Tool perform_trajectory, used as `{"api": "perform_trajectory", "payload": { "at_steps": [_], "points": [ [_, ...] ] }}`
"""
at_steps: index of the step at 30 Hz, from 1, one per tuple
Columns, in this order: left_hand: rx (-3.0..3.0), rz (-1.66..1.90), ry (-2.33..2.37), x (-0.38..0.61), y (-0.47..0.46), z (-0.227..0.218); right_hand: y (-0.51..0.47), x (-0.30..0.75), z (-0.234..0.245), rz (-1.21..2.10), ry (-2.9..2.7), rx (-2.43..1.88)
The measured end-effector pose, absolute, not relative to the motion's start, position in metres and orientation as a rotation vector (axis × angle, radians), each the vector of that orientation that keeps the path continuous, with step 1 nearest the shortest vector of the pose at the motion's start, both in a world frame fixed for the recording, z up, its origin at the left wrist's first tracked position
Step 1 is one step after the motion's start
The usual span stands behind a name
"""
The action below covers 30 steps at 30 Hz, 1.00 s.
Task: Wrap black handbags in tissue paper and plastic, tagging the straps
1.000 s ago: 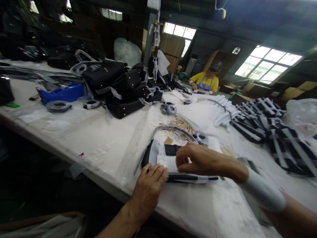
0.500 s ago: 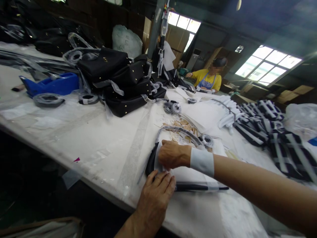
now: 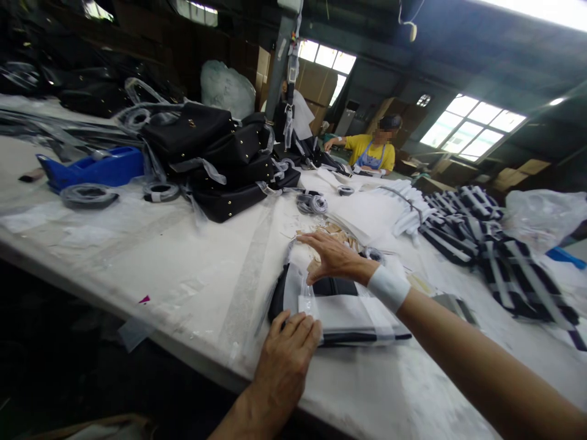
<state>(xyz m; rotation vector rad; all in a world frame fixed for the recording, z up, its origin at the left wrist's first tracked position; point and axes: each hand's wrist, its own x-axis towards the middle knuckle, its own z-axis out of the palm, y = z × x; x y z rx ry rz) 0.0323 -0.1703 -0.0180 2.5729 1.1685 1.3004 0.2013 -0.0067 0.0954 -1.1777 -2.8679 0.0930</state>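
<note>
- One flat black-and-white bag (image 3: 348, 315) in clear wrap lies near the front edge of the white table (image 3: 192, 256), under both hands.
- One blue tray (image 3: 94, 170) sits far left; three grey coiled straps (image 3: 87, 194) lie along the middle of the table.
- Black handbags (image 3: 215, 156) are heaped behind, at least four; the exact count is unclear.
- One person in a yellow shirt (image 3: 371, 151) works at the far end.
- Left hand (image 3: 287, 354): flat, fingers straight, pressing the bag's near left corner and gripping nothing.
- Right hand (image 3: 332, 256): open, fingers spread, palm down just beyond the bag, over a scatter of tan tags (image 3: 332, 229). I cannot tell whether it touches them.
</note>
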Motion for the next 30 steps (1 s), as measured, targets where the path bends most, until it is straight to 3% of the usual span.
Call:
{"api": "perform_trajectory", "payload": {
  "at_steps": [8,17,25,30],
  "points": [
    [2.585,1.244,1.176,0.032,-0.169,-0.017,-0.022,0.224,0.044,0.76,-2.448,-1.646],
    [2.571,1.132,1.179,0.031,-0.168,-0.008,-0.046,0.219,0.038,0.391,-2.524,-1.609],
    [2.5,1.054,1.161,0.03,-0.164,0.008,-0.107,0.225,0.077,0.122,-2.508,-1.56],
    [2.593,1.064,1.15,0.029,-0.161,0.003,-0.167,0.241,0.044,0.111,-2.572,-1.514]
  ]
}}
